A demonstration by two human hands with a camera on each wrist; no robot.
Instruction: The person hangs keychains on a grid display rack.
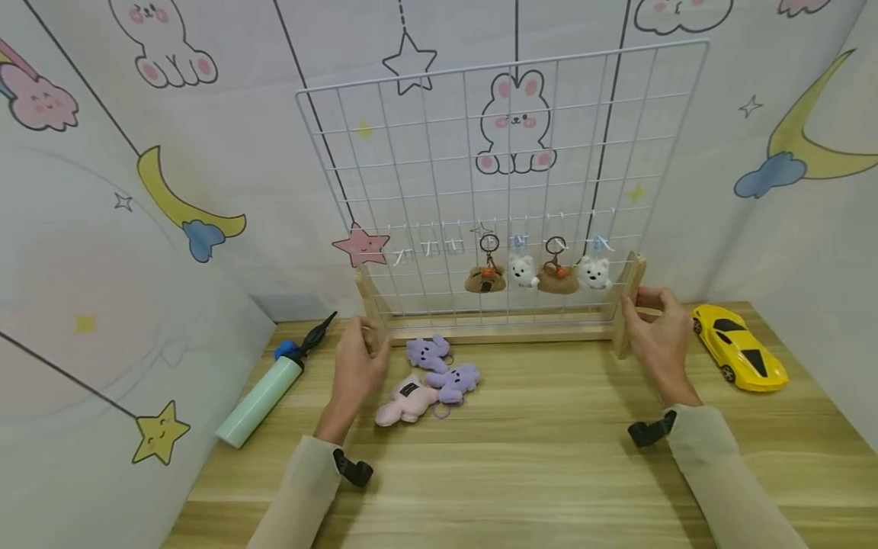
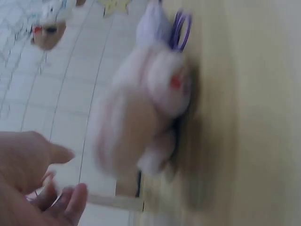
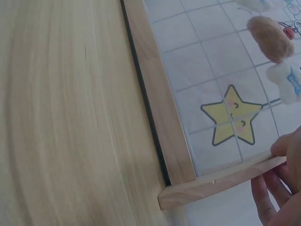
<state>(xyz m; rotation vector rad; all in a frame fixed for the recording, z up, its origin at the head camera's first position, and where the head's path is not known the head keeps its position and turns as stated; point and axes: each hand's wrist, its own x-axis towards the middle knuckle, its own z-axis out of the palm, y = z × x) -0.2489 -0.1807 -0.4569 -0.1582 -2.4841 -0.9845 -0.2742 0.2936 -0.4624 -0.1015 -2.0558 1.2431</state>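
A white wire grid (image 1: 487,191) stands in a wooden base (image 1: 507,333). From its hooks hang two brown plush keychains (image 1: 485,280) and two white ones (image 1: 523,271); several hooks to their left are bare. My right hand (image 1: 661,335) pinches the right wooden post (image 3: 211,186) between thumb and fingers (image 3: 277,188). Beside the left post, my left hand (image 1: 360,362) has thumb and fingers apart in the left wrist view, with nothing seen between them. A pink plush (image 2: 127,122) and two purple plushes (image 1: 456,383) lie on the table just right of that hand.
A mint-green pump (image 1: 261,400) with a black nozzle lies at the table's left edge. The yellow toy car (image 1: 741,348) sits right of my right hand. Behind the grid hangs a patterned cloth (image 1: 439,46), and more cloth lines both sides.
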